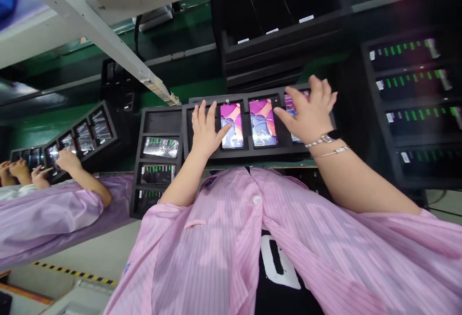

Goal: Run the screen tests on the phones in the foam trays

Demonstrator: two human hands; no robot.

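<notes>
Judging by what we see, these smartphones [231, 125] are thin, stiff slabs with glass faces: light, we'd guess, but slippery and easily scratched. Where should we take hold of one?

By the long edges, we'd say, keeping our fingers off the screen. Three lie side by side in a black foam tray [277, 154], the third partly hidden under the right hand [306, 115].

How are our hands posed?

Neither pinches anything. The right hand's fingers spread and arch over that third phone, with a wristwatch [334, 135] and a thin bracelet [330, 151] on the wrist. The left hand [205, 130] is spread too, its thumb reaching the edge of the nearest phone.

And around the tray?

Just to our left, a black rack [136, 195] holds phones wrapped in shiny film [160, 147]. To our right stands a larger rack [373, 94] with rows of green marks. Farther left, a co-worker's hands [68, 159] reach toward another rack [101, 125]. We wear a pink striped smock [216, 247].
</notes>
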